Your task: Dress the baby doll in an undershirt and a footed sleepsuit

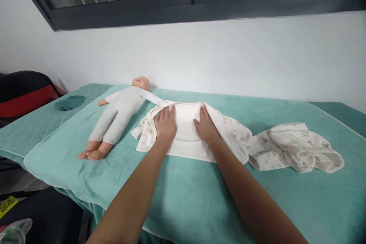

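Note:
My left hand and my right hand both lie flat, fingers stretched out, on a white baby blanket spread on a teal towel-covered table. The blanket's printed side shows at its folded edges. A baby doll in a pale grey suit lies on its back just left of the blanket, head toward the wall, one arm reaching toward the blanket's far corner. A second printed white cloth lies crumpled to the right of the blanket.
A white wall runs along the table's far edge under a dark-framed window. The table has a face hole at far left. A black and red object sits beyond the left end.

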The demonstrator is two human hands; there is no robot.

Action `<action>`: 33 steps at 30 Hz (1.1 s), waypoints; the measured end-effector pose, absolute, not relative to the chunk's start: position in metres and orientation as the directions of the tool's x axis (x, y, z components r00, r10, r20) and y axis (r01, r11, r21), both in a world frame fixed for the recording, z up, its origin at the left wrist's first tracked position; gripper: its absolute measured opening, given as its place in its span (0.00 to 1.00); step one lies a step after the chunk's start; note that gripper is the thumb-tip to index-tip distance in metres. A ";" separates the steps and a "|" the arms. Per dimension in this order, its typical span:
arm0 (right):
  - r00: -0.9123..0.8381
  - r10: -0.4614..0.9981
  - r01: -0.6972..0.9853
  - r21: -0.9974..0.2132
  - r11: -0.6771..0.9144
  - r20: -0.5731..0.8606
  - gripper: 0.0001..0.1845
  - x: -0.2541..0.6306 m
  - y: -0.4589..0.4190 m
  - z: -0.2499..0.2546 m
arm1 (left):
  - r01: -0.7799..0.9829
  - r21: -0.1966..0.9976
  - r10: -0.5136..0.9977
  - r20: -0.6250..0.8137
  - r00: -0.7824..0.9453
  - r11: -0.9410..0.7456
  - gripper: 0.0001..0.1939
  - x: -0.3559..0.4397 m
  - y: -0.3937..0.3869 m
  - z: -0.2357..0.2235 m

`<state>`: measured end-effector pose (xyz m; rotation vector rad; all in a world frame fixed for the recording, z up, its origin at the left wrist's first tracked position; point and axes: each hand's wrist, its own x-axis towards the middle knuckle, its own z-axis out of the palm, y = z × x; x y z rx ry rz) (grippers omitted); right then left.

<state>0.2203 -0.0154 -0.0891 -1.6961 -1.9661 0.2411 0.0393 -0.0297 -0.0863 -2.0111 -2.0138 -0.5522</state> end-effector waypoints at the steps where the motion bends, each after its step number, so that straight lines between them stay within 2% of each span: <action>1: -0.078 0.960 0.865 -0.460 0.199 0.270 0.38 0.221 -0.015 -0.090 | 0.995 0.103 0.907 0.419 -0.033 -0.011 0.31 0.039 -0.029 -0.087; 11: -0.071 0.965 0.846 -0.498 0.193 0.253 0.36 0.222 -0.009 -0.099 | 0.991 0.130 0.927 0.366 -0.083 0.037 0.29 0.043 -0.024 -0.090; 20: -0.079 0.986 0.887 -0.441 0.136 0.146 0.36 0.221 -0.010 -0.091 | 0.988 0.149 0.942 0.322 -0.090 0.044 0.29 0.041 -0.019 -0.092; 28: -0.080 0.990 0.876 -0.466 0.124 0.113 0.35 0.221 -0.008 -0.094 | 0.990 0.135 0.941 0.331 -0.074 0.030 0.28 0.040 -0.019 -0.093; 33: -0.072 0.993 0.881 -0.461 0.106 0.091 0.36 0.221 -0.009 -0.091 | 0.995 0.101 0.914 0.403 -0.044 0.003 0.26 0.040 -0.020 -0.094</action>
